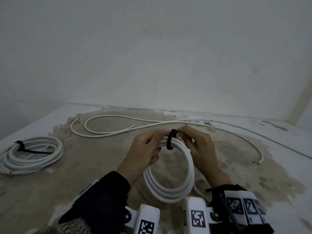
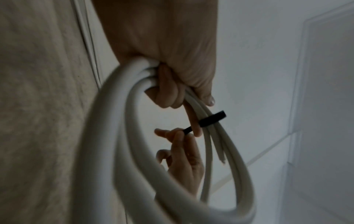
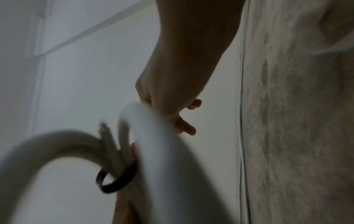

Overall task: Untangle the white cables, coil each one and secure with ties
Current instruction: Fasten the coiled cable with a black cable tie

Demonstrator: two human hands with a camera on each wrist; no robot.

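Observation:
Above the table I hold a coiled white cable [image 1: 168, 188], its loops also filling the left wrist view [image 2: 107, 136]. My left hand [image 1: 152, 144] grips the top of the coil, fingers curled round the bundled strands [image 2: 166, 84]. A black tie [image 1: 170, 141] loops around the strands just right of that grip. My right hand [image 1: 187, 137] pinches the free end of the tie [image 2: 210, 119] between fingertips [image 2: 178, 136]. In the right wrist view the tie [image 3: 118, 180] forms a loose ring around the blurred coil [image 3: 172, 151].
A second white coil [image 1: 32, 154], bound with a black tie [image 1: 21, 146], lies at the table's left. Loose white cables [image 1: 118, 130] snake across the back of the stained tabletop [image 1: 94, 166] and curve to an end at the right [image 1: 260, 159]. A wall stands behind.

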